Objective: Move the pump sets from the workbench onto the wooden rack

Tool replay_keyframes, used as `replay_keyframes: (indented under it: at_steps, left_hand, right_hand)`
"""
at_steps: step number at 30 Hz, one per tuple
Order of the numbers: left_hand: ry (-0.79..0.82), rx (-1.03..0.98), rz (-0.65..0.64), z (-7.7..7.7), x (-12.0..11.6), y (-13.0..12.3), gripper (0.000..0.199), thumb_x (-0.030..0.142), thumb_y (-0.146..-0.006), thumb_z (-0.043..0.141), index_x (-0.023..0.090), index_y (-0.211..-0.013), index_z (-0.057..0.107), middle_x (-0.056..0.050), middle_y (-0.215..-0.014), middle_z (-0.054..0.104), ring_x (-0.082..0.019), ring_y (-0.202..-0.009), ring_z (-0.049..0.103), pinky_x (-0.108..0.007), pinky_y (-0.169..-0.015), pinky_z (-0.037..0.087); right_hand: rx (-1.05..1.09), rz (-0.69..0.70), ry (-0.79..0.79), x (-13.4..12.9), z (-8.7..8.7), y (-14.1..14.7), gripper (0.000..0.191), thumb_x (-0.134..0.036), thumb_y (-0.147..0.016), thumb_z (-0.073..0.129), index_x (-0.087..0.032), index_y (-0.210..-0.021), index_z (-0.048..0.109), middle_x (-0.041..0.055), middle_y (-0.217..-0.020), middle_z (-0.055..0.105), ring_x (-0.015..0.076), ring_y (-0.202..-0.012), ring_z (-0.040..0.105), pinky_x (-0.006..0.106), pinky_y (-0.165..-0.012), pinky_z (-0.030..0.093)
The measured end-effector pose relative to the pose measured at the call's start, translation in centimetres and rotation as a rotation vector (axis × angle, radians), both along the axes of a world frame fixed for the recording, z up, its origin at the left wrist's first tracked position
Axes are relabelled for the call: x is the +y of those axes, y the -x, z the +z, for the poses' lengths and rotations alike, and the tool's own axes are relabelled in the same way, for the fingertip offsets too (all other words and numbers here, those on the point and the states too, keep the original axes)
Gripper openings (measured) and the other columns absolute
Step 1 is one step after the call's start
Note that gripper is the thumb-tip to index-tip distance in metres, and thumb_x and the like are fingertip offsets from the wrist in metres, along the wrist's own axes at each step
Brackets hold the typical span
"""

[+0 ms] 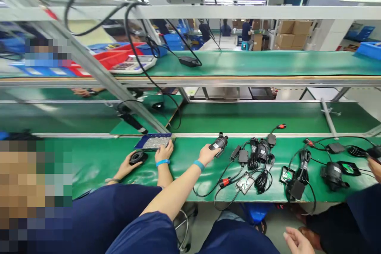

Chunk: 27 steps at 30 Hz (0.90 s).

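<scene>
My left hand [207, 155], with a teal band at the wrist, is closed around a black pump [219, 144] over the green bench. The pump has a short spout on top and a pale label. Low in the view, my right hand [297, 241] hangs below the bench's front edge, its fingers loosely bent and apart with nothing in them. Right of the held pump lie another black pump [262, 150], coiled black cables [262, 180], a red-and-black connector [225, 182] and a small clear-wrapped packet [245, 183].
At left, a co-worker's hands are at a black ring-shaped part [138, 158] and a blue tray [145, 141] of small metallic pieces. Another person's hand [375, 168] is at the right edge, near a pump [333, 175]. A shelf [256, 63] and slanted metal post [119, 91] stand beyond.
</scene>
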State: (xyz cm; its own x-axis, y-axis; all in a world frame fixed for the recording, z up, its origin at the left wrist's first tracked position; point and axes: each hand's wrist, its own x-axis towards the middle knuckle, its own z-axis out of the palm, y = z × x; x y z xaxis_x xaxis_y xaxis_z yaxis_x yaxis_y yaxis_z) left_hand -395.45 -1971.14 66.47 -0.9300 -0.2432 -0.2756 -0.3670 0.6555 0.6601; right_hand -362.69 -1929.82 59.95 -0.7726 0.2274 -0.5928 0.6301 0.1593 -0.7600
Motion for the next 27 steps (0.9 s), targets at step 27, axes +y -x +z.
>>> replay_keyframes:
  at_steps: [27]
  left_hand:
    - [-0.732,-0.372,-0.683,19.9,-3.8,1.5,0.057,0.063,-0.091,0.054,0.012,-0.112,0.068,-0.009,-0.082,0.073,-0.021,-0.062,0.069,-0.032,-0.060,0.054]
  right_hand:
    - [0.497,0.240,0.060,-20.7,13.6,25.9,0.107,-0.049,-0.061,0.084,-0.006,-0.147,0.039,0.0220,-0.135,0.058,0.0346,-0.123,0.059,0.051,-0.110,0.047]
